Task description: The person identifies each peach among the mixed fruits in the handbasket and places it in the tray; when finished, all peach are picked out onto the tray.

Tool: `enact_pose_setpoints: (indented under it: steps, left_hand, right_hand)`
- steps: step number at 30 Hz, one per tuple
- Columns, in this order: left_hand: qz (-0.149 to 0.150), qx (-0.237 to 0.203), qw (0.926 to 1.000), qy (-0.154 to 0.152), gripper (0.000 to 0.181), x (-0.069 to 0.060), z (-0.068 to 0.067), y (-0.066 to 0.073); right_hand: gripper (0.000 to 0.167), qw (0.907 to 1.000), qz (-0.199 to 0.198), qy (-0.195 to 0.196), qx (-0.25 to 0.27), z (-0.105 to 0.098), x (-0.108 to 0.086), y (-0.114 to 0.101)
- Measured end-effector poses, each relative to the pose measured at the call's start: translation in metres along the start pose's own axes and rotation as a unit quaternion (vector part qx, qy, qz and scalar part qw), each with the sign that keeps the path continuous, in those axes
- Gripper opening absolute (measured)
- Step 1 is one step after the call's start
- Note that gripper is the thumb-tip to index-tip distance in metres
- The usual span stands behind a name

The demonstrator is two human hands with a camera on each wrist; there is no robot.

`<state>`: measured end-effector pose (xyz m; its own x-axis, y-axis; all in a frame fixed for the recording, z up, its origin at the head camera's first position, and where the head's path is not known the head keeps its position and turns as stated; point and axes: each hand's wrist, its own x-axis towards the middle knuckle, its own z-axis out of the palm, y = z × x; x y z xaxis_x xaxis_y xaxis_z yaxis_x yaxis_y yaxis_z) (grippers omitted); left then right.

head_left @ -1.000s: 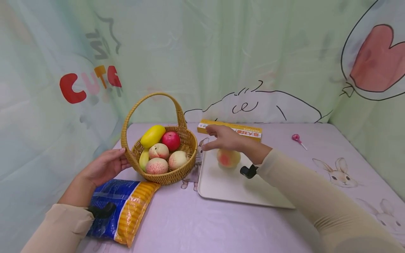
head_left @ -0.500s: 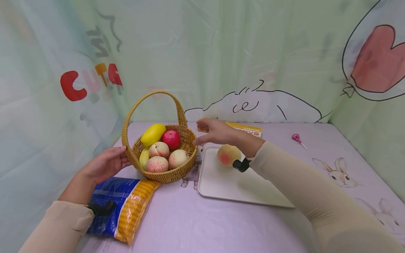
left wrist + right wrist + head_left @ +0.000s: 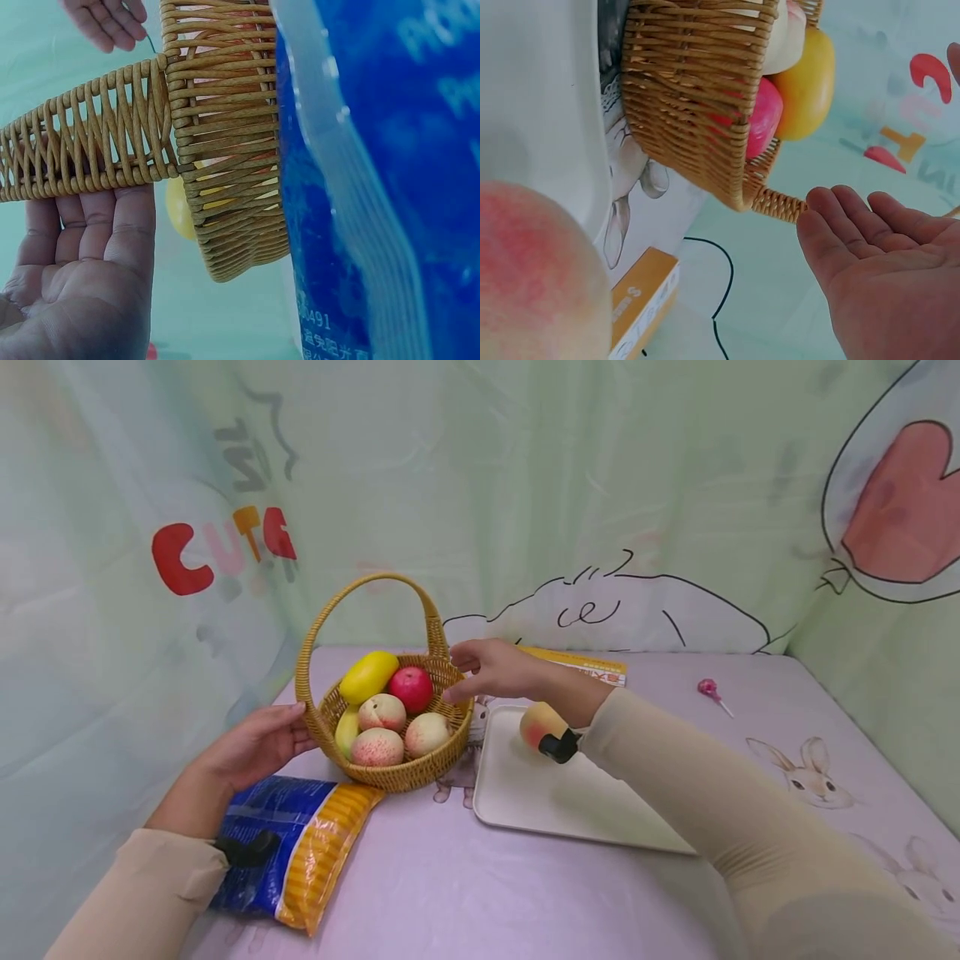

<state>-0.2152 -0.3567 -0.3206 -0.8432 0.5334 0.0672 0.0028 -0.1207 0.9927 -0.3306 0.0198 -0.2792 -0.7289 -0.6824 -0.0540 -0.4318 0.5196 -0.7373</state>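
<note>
A wicker basket point(image 3: 408, 774) with a tall arched handle holds a yellow mango-like fruit point(image 3: 369, 677), a red fruit point(image 3: 411, 689), several pale peaches point(image 3: 377, 748) and a banana-like fruit point(image 3: 347, 732). My left hand point(image 3: 258, 747) touches the left foot of the handle, its fingers extended behind the wicker in the left wrist view point(image 3: 90, 270). At the basket's right side, my right hand point(image 3: 498, 670) has relaxed fingers, with the tips by the handle's other foot point(image 3: 780, 204); whether they touch it is unclear. Another peach point(image 3: 542, 724) lies on the white tray point(image 3: 525, 802), partly behind my right wrist.
A blue and orange bag point(image 3: 300, 852) lies front left, below the basket. Behind the tray is an orange and white box point(image 3: 592, 667), partly covered by my right arm. A pink lollipop point(image 3: 708, 689) lies at the right, and curtains stand behind the table.
My right hand has moved left from above the tray to the basket's right side. My left hand stays at the handle. The view has shifted slightly.
</note>
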Motion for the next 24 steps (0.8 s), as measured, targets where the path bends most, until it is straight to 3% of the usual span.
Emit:
enact_pose_setpoints:
  steps: [10, 24]
  left_hand:
    - [-0.005, 0.003, 0.9999, 0.013, 0.04, 0.0, 0.002, 0.001]
    - [-0.002, -0.003, 1.0, 0.0, 0.042, 0.0, 0.001, 0.001]
  right_hand:
    - [0.087, 0.9996, 0.008, -0.023, -0.013, 0.006, 0.01, -0.013]
    - [0.085, 0.9962, 0.001, -0.061, -0.062, 0.023, 0.027, -0.026]
